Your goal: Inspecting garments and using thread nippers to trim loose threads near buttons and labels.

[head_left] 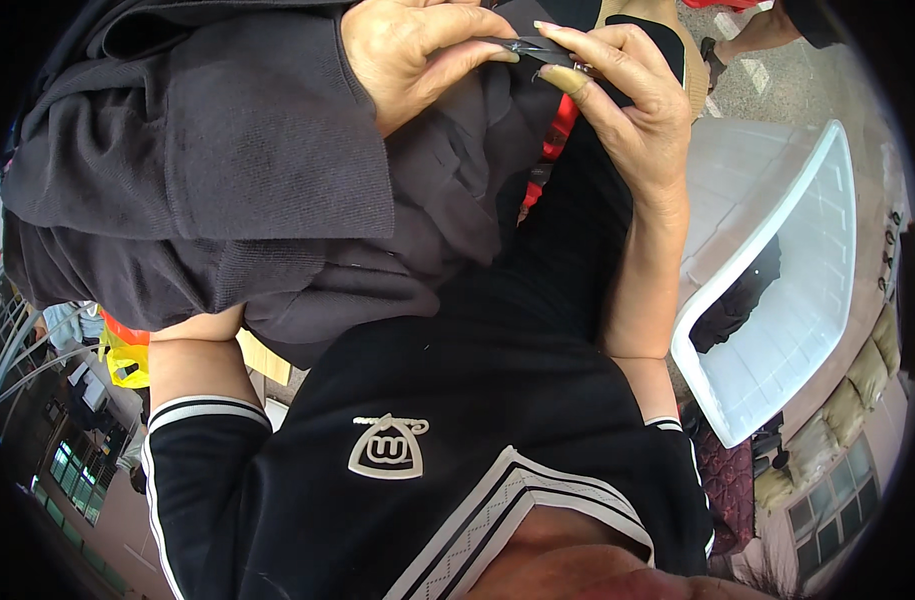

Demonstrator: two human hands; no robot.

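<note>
A dark grey knit garment [277, 130] hangs over my left forearm and spreads across my lap. At the top of the view, my left hand [417, 60] pinches a dark edge of cloth between thumb and fingers. Facing it, my right hand [627, 100] is closed in a pinch around small dark snips [545, 50] that have a metallic glint. Their slim tip reaches the cloth at my left fingertips. My fingers cover part of the snips, so their full shape is hidden.
To my right stands a tilted white plastic bin [837, 250] with dark cloth [742, 300] inside. Something red [552, 150] shows beside the garment. A yellow bag [127, 362] is at the left. Another person's leg [752, 45] appears at the far right.
</note>
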